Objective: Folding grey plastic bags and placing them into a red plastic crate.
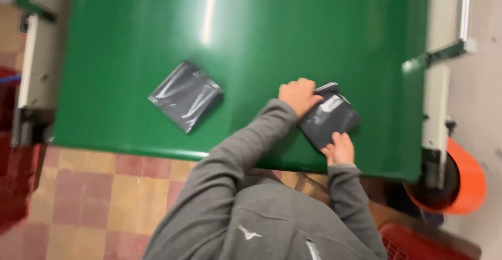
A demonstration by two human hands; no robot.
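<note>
- Closely set, the left hand [299, 95] was curled shut, knuckles pressing the top edge of a dark grey plastic bag [329, 117].
- The right hand [340, 150] pinched that bag's lower corner, fingers closed on it.
- That bag lay flat on the green belt [251, 35], near the belt's right edge.
- A second grey bag [185, 95] lay on the belt well left of the first, untouched.
- An orange roller [465, 184] stood past the belt's right end, above a checked tile floor [104, 197].
</note>
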